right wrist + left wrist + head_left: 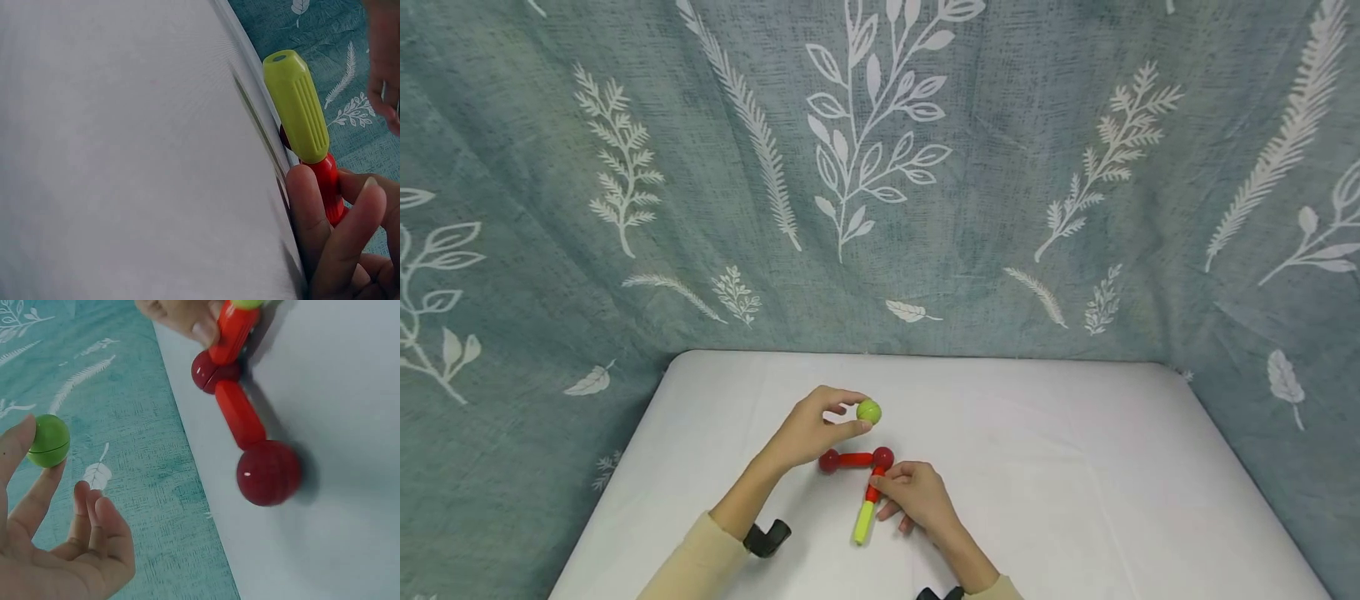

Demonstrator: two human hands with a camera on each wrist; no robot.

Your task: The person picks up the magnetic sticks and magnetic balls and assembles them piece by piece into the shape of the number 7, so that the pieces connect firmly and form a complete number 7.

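Observation:
Between thumb and index finger my left hand [814,425] pinches a green ball [868,412], held above the table. The left wrist view shows a seam line round that ball [50,441], the other fingers loosely bent. My right hand [917,498] grips a red rod [875,485] with thumb and fingers. A yellow-green rod [864,522] is joined end to end with that rod and points toward me. At its far end sits a dark red ball [883,457]. From there a second red rod [856,459] runs left to another dark red ball [828,461].
A white cloth [1075,467] covers the table. Behind and beside it hangs a blue-green curtain [962,208] with white leaf prints. Black wrist straps [767,538] show on both wrists, below beige sleeves.

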